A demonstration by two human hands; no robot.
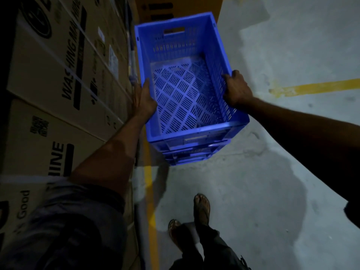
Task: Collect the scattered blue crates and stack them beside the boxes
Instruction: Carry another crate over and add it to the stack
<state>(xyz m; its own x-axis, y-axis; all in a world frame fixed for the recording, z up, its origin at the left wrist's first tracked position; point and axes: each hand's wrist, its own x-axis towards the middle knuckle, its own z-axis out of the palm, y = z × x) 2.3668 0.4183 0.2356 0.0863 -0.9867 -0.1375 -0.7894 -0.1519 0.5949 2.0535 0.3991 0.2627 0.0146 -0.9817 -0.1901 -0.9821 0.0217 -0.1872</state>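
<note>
A blue slotted plastic crate (181,90) is in the middle of the head view, sitting on top of at least one more blue crate (187,158) whose rim shows beneath it. My left hand (143,100) grips the top crate's left rim, thumb inside. My right hand (236,90) grips its right rim, fingers curled over the edge. The crate is empty. Tall cardboard washing-machine boxes (58,84) stand directly to the left of the stack.
Grey concrete floor (272,172) spreads to the right, with a yellow painted line (321,87) at right and another (151,211) along the boxes. My feet in sandals (201,209) stand below the stack. More cardboard (175,6) stands behind the crate.
</note>
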